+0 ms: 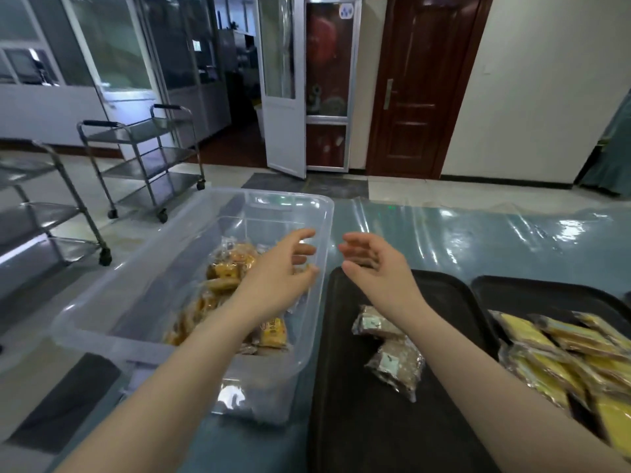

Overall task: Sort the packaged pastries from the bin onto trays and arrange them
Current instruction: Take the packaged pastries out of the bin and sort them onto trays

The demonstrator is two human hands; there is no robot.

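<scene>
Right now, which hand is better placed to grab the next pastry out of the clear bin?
Left, probably. The left hand hangs open inside the clear bin, directly over the packaged pastries. The right hand is open too, but outside the bin, above the black tray.

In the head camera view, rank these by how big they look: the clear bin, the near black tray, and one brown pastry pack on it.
1. Clear bin and near black tray: too close to rank, tray cut off by frame.
2. Brown pastry pack: clearly smallest.
</scene>
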